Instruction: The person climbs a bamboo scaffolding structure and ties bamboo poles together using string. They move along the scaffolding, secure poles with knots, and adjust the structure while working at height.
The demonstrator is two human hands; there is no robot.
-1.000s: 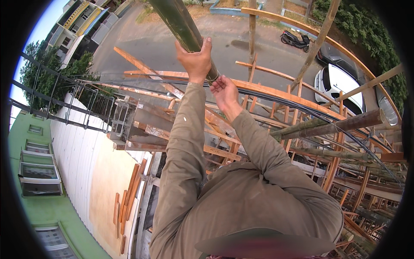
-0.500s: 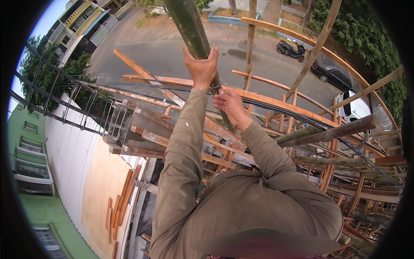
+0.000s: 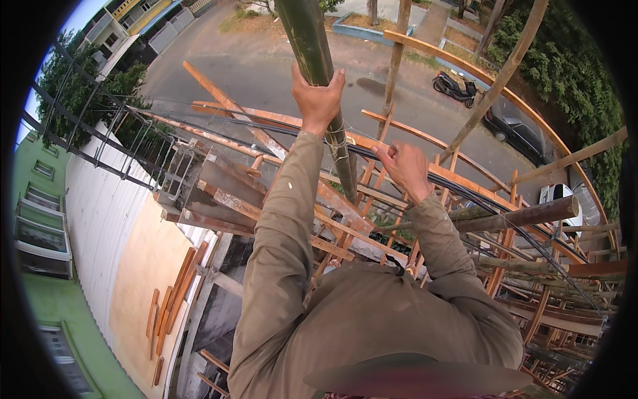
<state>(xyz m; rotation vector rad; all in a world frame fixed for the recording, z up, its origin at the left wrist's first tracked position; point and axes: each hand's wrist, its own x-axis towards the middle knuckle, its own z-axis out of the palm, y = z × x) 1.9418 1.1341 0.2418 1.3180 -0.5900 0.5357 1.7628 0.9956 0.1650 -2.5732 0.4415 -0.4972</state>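
My left hand [image 3: 318,100] is wrapped round a thick green bamboo pole [image 3: 306,40], which stands tilted beside a reddish wooden rail [image 3: 266,118]. Below that hand, a thin wire [image 3: 337,142] loops round the pole where it passes the rail. My right hand [image 3: 407,167] is to the right of the pole, its thumb and forefinger pinched together. A fine strand of the wire appears to run from the pole to those fingertips. Black cables [image 3: 458,189] stretch along the rail just under my right hand.
Wooden and bamboo scaffolding [image 3: 512,253] crowds the right side. A slanting plank [image 3: 226,93] rises left of the pole. Concrete and steel rebar [image 3: 123,126] lie to the left, above a pale roof [image 3: 106,199]. Far below is a street [image 3: 199,60] with a parked motorcycle [image 3: 454,88].
My right hand has moved away from the pole to the right, its fingers now pinched. The left hand keeps its grip on the pole. The view has shifted slightly.
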